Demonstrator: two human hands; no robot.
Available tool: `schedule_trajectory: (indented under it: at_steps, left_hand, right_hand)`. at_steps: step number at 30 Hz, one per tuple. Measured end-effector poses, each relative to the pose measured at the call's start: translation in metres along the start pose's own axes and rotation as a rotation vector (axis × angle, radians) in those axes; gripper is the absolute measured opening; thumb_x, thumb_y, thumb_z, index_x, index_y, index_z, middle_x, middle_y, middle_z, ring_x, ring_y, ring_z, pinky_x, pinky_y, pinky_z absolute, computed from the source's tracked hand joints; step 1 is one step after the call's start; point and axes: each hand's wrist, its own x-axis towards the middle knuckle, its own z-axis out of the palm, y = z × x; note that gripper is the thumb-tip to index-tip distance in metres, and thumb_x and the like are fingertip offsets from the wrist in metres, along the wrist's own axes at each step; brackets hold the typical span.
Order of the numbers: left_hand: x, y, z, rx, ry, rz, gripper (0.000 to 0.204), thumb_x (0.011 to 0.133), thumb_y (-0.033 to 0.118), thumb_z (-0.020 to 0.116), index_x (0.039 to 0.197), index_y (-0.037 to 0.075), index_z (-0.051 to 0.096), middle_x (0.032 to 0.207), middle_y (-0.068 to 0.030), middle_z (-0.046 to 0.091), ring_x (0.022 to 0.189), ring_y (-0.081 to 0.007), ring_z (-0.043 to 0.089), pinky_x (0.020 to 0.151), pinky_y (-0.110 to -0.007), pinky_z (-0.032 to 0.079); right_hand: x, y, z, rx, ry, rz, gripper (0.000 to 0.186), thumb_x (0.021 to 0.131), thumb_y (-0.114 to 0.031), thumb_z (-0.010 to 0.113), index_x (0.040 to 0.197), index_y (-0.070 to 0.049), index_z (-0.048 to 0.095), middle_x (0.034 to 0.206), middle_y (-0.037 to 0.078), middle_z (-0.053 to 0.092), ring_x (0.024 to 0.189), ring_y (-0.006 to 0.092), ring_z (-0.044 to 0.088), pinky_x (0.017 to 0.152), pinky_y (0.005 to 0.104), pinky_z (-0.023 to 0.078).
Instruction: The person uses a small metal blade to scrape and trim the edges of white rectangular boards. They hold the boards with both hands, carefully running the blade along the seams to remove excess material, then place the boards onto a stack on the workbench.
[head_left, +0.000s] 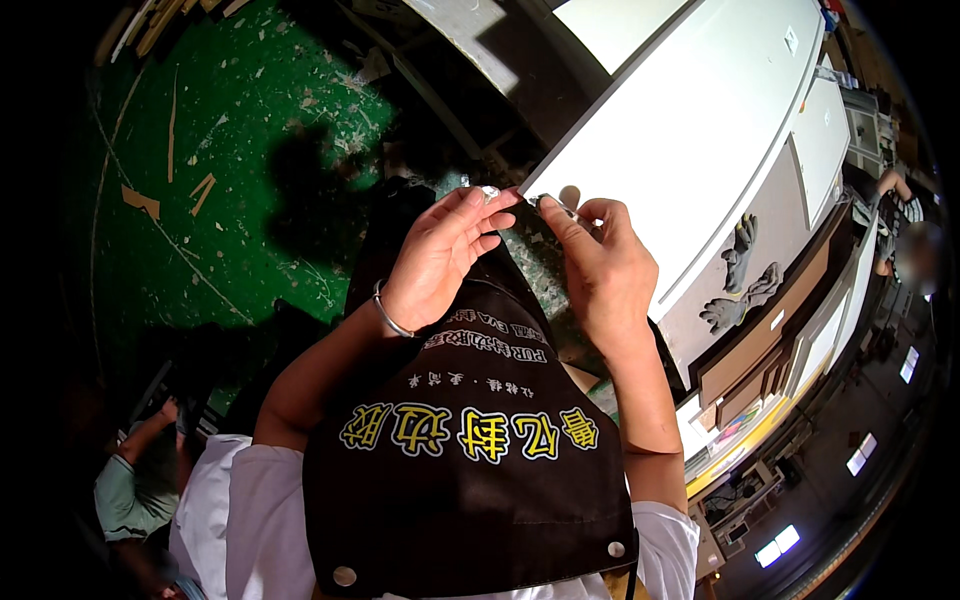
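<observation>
A small shiny piece [489, 194], too small to identify, was pinched between the thumb and index finger of the left hand [440, 245]; its remaining fingers were parted and slightly curled. The right hand [608, 262] had its thumb and curled forefinger closed on a small metallic piece [566, 211], kind unclear, beside the near corner of a white panel [690, 130]. Grey work gloves [738, 290] lay right of the panel. Brown scraps [140, 203] littered the green floor [240, 240] at left.
</observation>
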Motion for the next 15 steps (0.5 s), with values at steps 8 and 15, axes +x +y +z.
schedule_trajectory:
  at_steps: [8,15]
  left_hand:
    - [0.0002,-0.0028,0.0001,0.001,0.067,0.012,0.022,0.097,0.026,0.051,0.11,0.01,0.057,0.111,-0.0047,0.06,0.101,-0.0127,0.055,0.09,-0.029,0.041]
    - [-0.0051,-0.0068,0.001,0.205,0.009,0.182,0.02,0.098,0.017,0.048,0.111,0.003,0.055,0.099,-0.0012,0.059,0.093,-0.0083,0.053,0.086,-0.025,0.042]
  right_hand:
    - [-0.0046,-0.0006,0.0071,0.213,0.027,0.106,0.035,0.077,0.001,0.067,0.107,-0.017,0.07,0.086,0.003,0.058,0.064,0.0175,0.059,0.053,0.0285,0.047]
    - [-0.0101,-0.0014,0.0024,0.358,0.011,0.128,0.032,0.078,0.0,0.067,0.106,-0.017,0.07,0.085,0.004,0.056,0.064,0.0173,0.058,0.055,0.0279,0.046]
